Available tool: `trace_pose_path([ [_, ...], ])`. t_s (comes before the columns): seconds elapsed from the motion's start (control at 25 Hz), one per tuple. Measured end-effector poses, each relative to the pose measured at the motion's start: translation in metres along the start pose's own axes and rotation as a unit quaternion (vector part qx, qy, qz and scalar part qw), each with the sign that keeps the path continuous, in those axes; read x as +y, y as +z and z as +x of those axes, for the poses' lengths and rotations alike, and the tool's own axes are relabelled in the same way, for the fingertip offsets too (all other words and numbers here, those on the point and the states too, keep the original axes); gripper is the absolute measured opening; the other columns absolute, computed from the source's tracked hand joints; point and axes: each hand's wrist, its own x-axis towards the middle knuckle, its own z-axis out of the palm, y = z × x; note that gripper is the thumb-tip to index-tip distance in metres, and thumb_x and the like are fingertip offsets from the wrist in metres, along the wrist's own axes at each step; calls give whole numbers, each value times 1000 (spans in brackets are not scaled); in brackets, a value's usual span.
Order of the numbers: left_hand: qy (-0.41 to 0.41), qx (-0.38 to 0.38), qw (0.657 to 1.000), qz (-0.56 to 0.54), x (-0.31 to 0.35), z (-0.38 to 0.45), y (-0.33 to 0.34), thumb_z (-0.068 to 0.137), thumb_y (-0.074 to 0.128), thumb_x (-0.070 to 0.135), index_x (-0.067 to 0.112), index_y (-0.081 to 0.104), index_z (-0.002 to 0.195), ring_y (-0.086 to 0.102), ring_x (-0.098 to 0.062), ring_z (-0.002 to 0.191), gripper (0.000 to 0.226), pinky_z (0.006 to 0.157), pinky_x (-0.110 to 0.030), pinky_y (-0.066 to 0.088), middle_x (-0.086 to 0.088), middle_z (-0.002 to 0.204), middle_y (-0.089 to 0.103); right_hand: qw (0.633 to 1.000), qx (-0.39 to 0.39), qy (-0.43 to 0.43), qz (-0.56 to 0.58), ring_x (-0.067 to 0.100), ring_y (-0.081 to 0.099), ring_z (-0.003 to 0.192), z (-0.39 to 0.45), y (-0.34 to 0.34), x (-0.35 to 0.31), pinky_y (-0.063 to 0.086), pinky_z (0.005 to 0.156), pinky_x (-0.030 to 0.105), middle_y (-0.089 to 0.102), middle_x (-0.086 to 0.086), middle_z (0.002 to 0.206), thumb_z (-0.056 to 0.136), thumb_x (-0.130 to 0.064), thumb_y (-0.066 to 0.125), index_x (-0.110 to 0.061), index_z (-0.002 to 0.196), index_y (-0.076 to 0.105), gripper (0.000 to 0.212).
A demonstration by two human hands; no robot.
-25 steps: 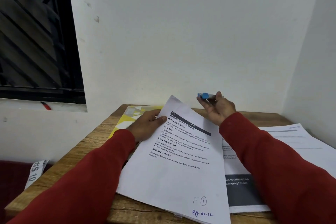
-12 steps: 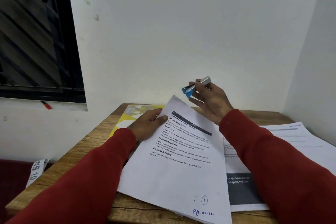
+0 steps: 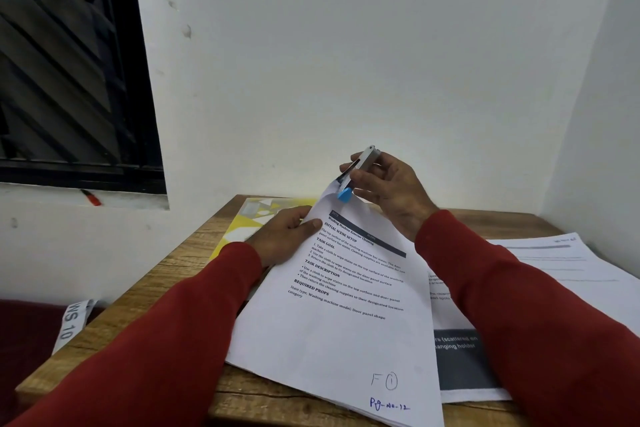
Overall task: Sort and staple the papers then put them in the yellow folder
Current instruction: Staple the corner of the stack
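While the left hand [image 3: 287,236] pins the papers [image 3: 343,305] flat on the table [image 3: 207,253], thumb on top, the right hand [image 3: 384,191] grips the stapler [image 3: 356,173] at their far corner, which sits in its mouth, ready for stapling. Beyond the left hand lies the folder [image 3: 249,218].

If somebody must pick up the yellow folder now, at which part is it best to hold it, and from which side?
Probably at the far left corner of the yellow folder, coming from the left, window side. It lies flat on the wooden table, and its right part is covered by the stapled-in-progress paper stack and the left hand. Only that left strip near the table edge is free, so fingers could slide under there.
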Motion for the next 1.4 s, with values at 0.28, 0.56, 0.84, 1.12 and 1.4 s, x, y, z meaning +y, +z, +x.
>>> trace_pose_path([
  [0.28,-7,-1,999,-39,2,0,-1,101,53,17,11,65,112,73,-17,80,18,75,-33,60,-3,95,77,1000,11,1,13,21,69,104,0,-3,1,47,101,50,74,5,113,87,-11,72,-15,113,63,28],
  [0.56,8,-19,999,-39,3,-2,2,101,51,16,12,63,117,73,-14,79,20,72,-29,60,-1,95,76,999,1,0,42,20,70,99,-1,-1,5,50,94,38,74,10,108,87,-3,69,-9,111,62,26],
  [0.84,9,-25,999,-24,4,-4,4,101,52,17,14,63,115,73,-14,78,19,67,-27,59,0,93,76,1000,-15,-2,24,21,72,98,-3,2,4,54,93,30,75,14,105,86,-2,71,0,116,61,32],
  [1.12,6,-34,999,-21,3,-3,5,101,52,17,10,62,119,73,-15,79,22,67,-26,57,-2,96,76,1000,6,-21,-2,21,73,96,-4,8,5,55,94,30,75,17,102,86,-1,71,3,113,62,29],
  [1.4,8,-37,999,-14,4,-5,5,101,52,17,15,63,113,72,-13,77,16,65,-26,57,-2,94,75,1000,11,-14,-12,18,73,90,-1,8,6,56,90,29,75,14,96,86,3,69,3,107,62,22],
])
